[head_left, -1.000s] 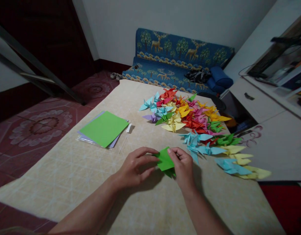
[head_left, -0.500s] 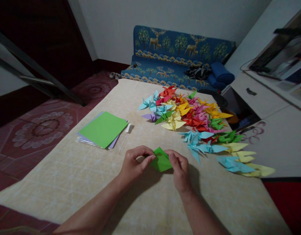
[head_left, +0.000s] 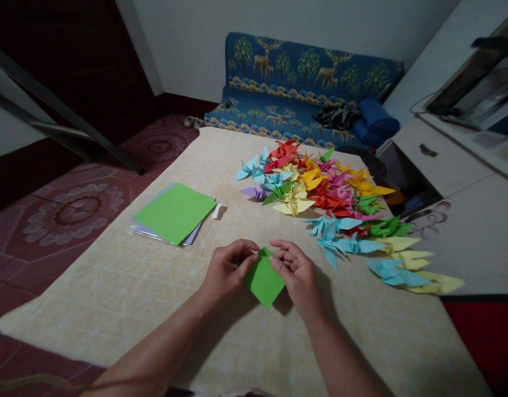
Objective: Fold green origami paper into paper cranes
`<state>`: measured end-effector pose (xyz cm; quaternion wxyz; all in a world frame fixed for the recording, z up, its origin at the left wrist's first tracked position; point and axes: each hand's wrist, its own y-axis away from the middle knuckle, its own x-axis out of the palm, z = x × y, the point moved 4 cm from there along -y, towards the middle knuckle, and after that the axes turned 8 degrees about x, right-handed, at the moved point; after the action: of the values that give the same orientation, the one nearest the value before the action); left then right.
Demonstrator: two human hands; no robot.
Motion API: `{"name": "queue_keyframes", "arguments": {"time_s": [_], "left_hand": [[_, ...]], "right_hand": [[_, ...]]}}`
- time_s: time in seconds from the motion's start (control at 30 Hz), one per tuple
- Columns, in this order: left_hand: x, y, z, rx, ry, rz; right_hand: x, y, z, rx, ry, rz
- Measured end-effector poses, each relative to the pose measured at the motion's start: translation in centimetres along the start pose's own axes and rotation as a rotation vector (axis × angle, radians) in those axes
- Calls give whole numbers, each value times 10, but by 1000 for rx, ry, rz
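Note:
A folded green origami paper, diamond-shaped with one point toward me, is held between my two hands just over the table. My left hand pinches its upper left edge between thumb and fingers. On the other side, my right hand has its thumb on the front of the paper near the upper right edge, with the fingers curled behind and the index finger raised. To the left lies a stack of square sheets, green on top with lilac below, on a clear plastic wrapper.
Many folded paper cranes in several colours cover the table's far right, with blue and yellow ones along the right edge. Beyond the cloth-covered table stands a blue patterned sofa. A white cabinet is at the right, a metal ladder at the left.
The green paper has come nearer to me and now shows a larger flat diamond face. My right thumb has shifted onto its front, and the right index finger has lifted away.

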<state>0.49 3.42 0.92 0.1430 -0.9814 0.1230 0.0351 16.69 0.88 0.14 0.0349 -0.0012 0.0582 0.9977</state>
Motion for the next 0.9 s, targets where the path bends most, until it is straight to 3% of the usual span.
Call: {"name": "queue_keyframes", "arguments": {"time_s": [0.23,0.47,0.67,0.9], "left_hand": [[-1,-5,18,-184,138,-51],[-10,-7,23,-173,54,-118],[-14,-6,27,-180,8,-155],[-15,-5,30,-184,-14,-144]], "right_hand": [[-4,-5,-6,-8,29,42],[-8,7,18,-262,148,107],[0,13,29,-301,321,164],[6,13,27,-353,430,140]]}}
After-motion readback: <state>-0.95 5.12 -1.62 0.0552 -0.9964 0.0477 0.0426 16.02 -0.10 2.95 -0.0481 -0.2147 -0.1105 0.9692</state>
